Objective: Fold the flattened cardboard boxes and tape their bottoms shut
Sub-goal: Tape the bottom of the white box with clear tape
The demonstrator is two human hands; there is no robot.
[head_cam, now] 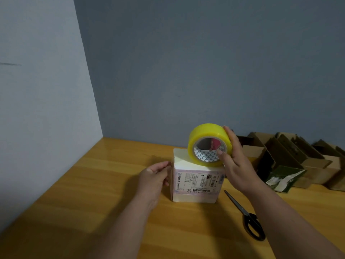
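Folded white box (197, 181) standing on wooden table (93, 193), label side toward the camera, closed upper face turned up and presumably the bottom to be taped. Yellow tape roll (209, 144) set on edge upon that upper face, toward its right side, core opening facing the camera, roll axis therefore running roughly front to back. Right hand (235, 165) gripping the roll from its right flank, fingers curled over the outer yellow band and thumb tip pressed at the inner rim of the core. Left hand (155, 176) just beside the box's left wall, fingers loosely curled with thumb and forefinger nearly meeting, apparently pinching something thin at the upper left edge; free tape end not discernible, so contents of that pinch cannot be told. Key relation: roll at right, left hand at left, box top lying between them, so a strip drawn out would likely span the face from side to side along the line joining the hands. Scissors (246, 217) flat on the table right of the box, blades closed and pointing toward it, nearer the right hand. Row of brown boxes (298, 157) ranged along the wall at far right, well apart from the work.
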